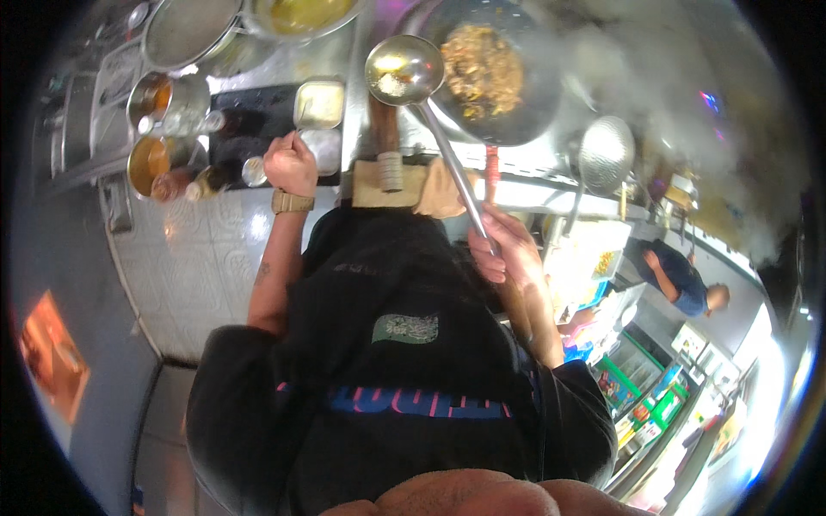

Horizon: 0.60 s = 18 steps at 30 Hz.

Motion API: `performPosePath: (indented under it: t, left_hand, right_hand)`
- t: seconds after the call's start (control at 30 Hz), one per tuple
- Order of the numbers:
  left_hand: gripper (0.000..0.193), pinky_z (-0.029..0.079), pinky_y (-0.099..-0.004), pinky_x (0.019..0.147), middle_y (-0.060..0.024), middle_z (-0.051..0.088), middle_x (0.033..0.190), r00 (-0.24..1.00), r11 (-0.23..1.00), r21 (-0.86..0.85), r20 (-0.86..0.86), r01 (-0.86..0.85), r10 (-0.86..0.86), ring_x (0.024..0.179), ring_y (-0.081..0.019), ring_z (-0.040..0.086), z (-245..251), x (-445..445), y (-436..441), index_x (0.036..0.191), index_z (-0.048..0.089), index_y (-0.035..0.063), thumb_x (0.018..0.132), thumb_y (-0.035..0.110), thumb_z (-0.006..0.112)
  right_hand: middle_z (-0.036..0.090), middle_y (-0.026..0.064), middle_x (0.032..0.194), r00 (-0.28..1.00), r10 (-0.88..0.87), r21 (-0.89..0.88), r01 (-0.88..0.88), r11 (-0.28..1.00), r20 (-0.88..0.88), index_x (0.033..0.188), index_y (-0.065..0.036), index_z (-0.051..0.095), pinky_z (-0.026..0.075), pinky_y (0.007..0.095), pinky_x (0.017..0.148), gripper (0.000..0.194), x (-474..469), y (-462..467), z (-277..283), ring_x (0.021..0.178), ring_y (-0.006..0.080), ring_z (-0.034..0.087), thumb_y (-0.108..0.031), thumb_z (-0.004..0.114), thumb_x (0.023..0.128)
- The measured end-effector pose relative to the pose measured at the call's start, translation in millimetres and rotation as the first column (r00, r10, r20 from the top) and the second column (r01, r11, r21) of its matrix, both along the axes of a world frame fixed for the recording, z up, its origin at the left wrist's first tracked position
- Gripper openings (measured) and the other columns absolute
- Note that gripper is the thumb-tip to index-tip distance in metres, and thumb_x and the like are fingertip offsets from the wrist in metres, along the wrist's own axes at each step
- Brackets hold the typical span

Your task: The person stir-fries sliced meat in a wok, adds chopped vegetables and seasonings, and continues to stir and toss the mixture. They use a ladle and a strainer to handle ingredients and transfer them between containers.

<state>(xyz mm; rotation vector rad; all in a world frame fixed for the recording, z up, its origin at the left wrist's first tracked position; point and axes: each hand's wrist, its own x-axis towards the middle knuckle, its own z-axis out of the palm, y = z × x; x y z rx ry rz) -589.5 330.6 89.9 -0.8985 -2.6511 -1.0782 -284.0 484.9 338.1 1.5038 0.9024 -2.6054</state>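
Note:
My left hand (290,162), with a watch on its wrist, is closed at the edge of a square tub of white contents (321,149); whether it pinches something small is hidden. Beside that is a square tub of pale yellow contents (328,104). My right hand (506,245) grips the long handle of a metal ladle (458,161). The ladle's bowl, with a little seasoning or liquid in it, hangs near the left rim of a dark wok (545,97). Chopped brown food (481,71) lies in the wok, whose red handle (492,171) points towards me.
Bottles (174,184) and metal pots with orange contents (145,164) stand at left. Large pans (190,32) are at the upper left. A folded cloth (445,187) lies on the stove edge. A perforated skimmer (605,155) is right of the wok, under steam. Another person (677,277) stands farther right.

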Motion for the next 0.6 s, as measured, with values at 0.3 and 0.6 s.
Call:
performPosePath:
  t: [0.3,0.6]
  left_hand:
    - [0.046,0.052,-0.0465,0.095,-0.0227,0.057,0.134,0.988,0.984,-0.145,-0.097,0.106,-0.121,0.112,-0.0403,0.061,58.8,39.3,-10.0,0.129,0.065,0.0027,0.089,0.025,0.069]
    - [0.046,0.055,-0.0421,0.091,-0.0224,0.053,0.139,0.995,1.000,-0.012,0.095,0.008,-0.006,0.108,-0.0360,0.064,35.3,84.5,-132.1,0.133,0.059,-0.0030,0.088,0.004,0.066]
  right_hand:
    - [0.067,0.0347,0.090,0.695,-0.225,0.730,-0.653,0.201,0.683,0.144,0.004,0.053,0.056,0.0494,0.077,0.049,69.3,40.6,-93.2,0.086,0.0481,0.070,-0.018,0.054,0.101]
    - [0.069,0.0337,0.093,0.804,-0.215,0.830,-0.555,0.062,0.554,0.138,0.007,0.055,0.055,0.0546,0.084,0.046,65.6,102.7,-141.1,0.093,0.0503,0.069,-0.008,0.056,0.095]
